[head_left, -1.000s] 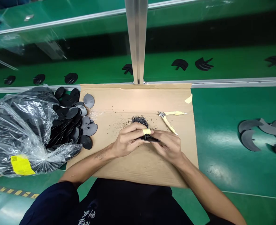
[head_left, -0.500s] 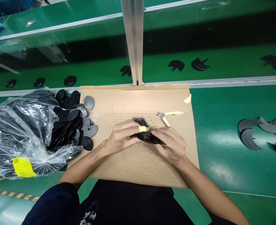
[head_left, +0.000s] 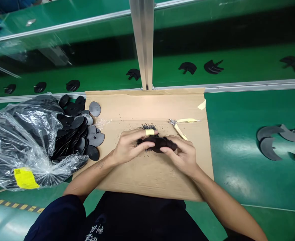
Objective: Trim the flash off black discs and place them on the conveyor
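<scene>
Over a green worktop (head_left: 234,117) lies a cardboard sheet (head_left: 142,177). At its middle, the left hand (head_left: 128,147) and right hand (head_left: 185,155) both pinch one dark, rounded piece (head_left: 159,144) between thumbs and fingers. It's blurred and part-covered, so I can't make out its underside or whether it's finished. Just past it, black bits (head_left: 149,127) are already heaped on the cardboard, with the cutting pliers (head_left: 173,122) lying open and unheld beyond the right hand. Left of the cardboard, plenty of black discs (head_left: 78,122) remain unheld, spilling onto its edge; the clear bag's (head_left: 24,134) contents are hard to count. Right of it, crescent pieces (head_left: 269,149) run out of view. Beyond its far edge, curved parts (head_left: 187,67) lie spaced out.
</scene>
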A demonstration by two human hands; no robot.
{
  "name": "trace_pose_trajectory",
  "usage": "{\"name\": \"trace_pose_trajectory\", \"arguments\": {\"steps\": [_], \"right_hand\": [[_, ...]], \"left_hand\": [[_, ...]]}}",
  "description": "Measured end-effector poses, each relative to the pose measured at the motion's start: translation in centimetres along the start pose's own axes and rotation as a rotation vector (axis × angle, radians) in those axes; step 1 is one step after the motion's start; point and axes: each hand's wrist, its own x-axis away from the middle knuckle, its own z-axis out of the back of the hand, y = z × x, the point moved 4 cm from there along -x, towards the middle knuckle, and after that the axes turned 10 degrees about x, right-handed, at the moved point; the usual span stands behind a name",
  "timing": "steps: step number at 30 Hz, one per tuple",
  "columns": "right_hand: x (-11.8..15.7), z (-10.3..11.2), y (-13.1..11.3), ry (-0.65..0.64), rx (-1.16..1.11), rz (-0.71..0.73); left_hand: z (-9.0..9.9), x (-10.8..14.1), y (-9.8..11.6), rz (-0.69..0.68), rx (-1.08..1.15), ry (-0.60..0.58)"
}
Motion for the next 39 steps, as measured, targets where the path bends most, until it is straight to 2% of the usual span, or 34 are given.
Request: {"name": "trace_pose_trajectory", "arguments": {"steps": [4,8,12,16,19,24,26,31,36,39], "right_hand": [[-0.1,-0.4,0.7,-0.017,-0.234,-0.319],[0.1,-0.6,1.1,-0.006,-0.355,-0.476],[0.3,-0.7,1.3,0.001,-0.416,-0.589],[0.2,-0.9,1.6,-0.004,-0.483,-0.640],[0.2,-1.0,2.1,0.007,-0.518,-0.669],[1.0,-1.4,1.7,-0.007,-0.643,-0.690],[1.2,-1.4,1.6,-0.021,-0.623,-0.687],[1.3,-1.3,2.0,-0.056,-0.643,-0.639],[1.7,-1.8,2.2,-0.121,-0.620,-0.601],[1.5,-1.2,3.0,-0.071,-0.556,-0.613]], "left_hand": [[1.2,-0.2,-1.5,0.305,0.388,0.243],[1.7,-0.8,-1.9,0.512,0.651,0.379],[1.4,-0.9,-1.6,0.592,0.706,0.425],[1.3,-0.7,-2.0,0.604,0.675,0.472],[1.1,-0.6,-2.4,0.600,0.630,0.435],[-0.2,1.4,-2.4,0.694,0.397,0.126],[0.0,2.8,-3.2,0.735,0.303,0.102],[0.6,4.7,-5.5,0.755,0.204,0.214],[0.4,5.0,-5.5,0.758,0.196,0.222],[1.7,5.2,-5.9,0.721,0.157,0.281]]}}
